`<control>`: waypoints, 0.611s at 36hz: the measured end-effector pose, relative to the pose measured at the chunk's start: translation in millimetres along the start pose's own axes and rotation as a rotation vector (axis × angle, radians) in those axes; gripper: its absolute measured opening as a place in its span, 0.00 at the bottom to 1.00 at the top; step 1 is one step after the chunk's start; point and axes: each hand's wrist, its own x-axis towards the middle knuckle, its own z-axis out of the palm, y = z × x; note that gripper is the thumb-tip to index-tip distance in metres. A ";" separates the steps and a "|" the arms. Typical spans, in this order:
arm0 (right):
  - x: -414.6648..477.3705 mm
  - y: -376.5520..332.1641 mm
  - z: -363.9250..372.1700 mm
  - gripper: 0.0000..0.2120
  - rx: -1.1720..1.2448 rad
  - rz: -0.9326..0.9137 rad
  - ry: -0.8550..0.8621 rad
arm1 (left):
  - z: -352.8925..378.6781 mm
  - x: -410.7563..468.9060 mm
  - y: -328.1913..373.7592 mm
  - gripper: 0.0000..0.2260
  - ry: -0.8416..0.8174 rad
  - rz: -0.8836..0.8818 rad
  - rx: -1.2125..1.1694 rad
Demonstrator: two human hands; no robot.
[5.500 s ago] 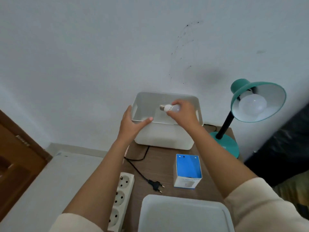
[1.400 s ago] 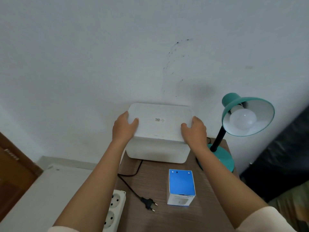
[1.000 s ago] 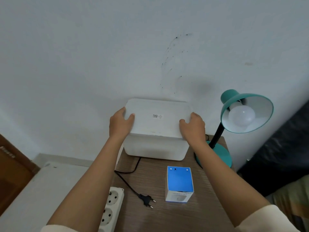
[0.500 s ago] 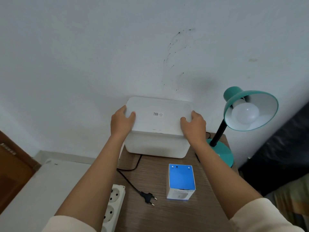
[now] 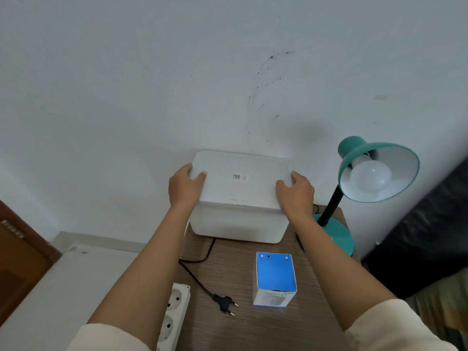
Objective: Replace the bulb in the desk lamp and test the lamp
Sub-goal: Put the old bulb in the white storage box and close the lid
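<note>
A teal desk lamp [image 5: 334,234] stands at the table's right rear, its shade [image 5: 354,150] tilted toward me with a white bulb [image 5: 371,176] screwed in and unlit. The lamp's black plug [image 5: 225,302] lies loose on the table, apart from the white power strip [image 5: 172,315]. A white storage box [image 5: 238,224] sits against the wall with its lid [image 5: 240,181] on top. My left hand [image 5: 183,187] presses the lid's left edge and my right hand [image 5: 295,195] presses its right edge. The old bulb is hidden inside the box.
A blue and white bulb carton [image 5: 274,278] stands upright on the wooden table [image 5: 253,328] in front of the box. A white surface [image 5: 63,282] lies lower to the left, a brown door [image 5: 17,252] beyond it. Dark bedding [image 5: 428,236] is at the right.
Earlier my right hand put the old bulb in the open box. The lid now covers the box with both hands on its ends; over the last second they barely moved.
</note>
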 end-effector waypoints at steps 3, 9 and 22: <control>-1.0 -0.6 -0.1 0.19 0.005 0.002 0.006 | 0.4 -1.2 -2.4 0.25 -0.001 0.001 -0.005; 2.9 4.9 0.3 0.07 -0.008 -0.003 -0.047 | -5.8 -2.9 -3.8 0.24 -0.104 -0.024 -0.056; -71.7 -24.4 -1.1 0.23 -0.142 -0.320 -0.168 | -64.2 -100.7 -35.8 0.22 -0.022 0.021 0.014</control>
